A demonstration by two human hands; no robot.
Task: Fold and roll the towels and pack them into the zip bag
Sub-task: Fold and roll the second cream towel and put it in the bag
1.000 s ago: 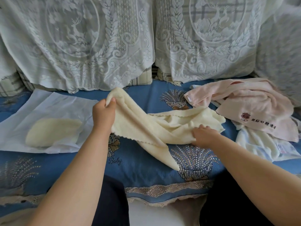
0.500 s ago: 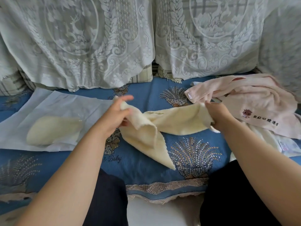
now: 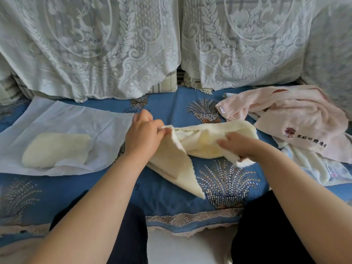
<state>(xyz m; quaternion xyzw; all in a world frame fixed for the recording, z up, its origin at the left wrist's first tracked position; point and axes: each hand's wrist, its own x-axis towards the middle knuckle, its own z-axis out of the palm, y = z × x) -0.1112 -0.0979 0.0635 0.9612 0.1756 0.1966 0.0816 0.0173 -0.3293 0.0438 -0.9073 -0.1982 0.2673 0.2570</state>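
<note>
- We are at the folding step: our left hand (image 3: 142, 136) pinches a corner of the cream towel (image 3: 192, 149) at frame centre on the blue sofa cover (image 3: 171, 107).
- Our right hand (image 3: 242, 145) grips its right end.
- Next, we judge, comes flattening, rolling, then the zip bag (image 3: 62, 122), middle left, which holds a rolled towel (image 3: 55, 149).

The right hand (image 3: 245, 147) has its fingertips buried in the cream towel (image 3: 200, 143), so how they lie there cannot be told, and the left hand (image 3: 142, 136) covers the towel's left corner. Left of that towel, the rolled towel (image 3: 57, 149) shows only as a pale blur through the zip bag (image 3: 76, 119) (the bag's zip edge cannot be made out). Right of the cream towel, the pink towel (image 3: 297, 119) overlies most of a white towel (image 3: 312, 164), its embroidered lettering is too small to read, and both run off the frame's right edge.
</note>
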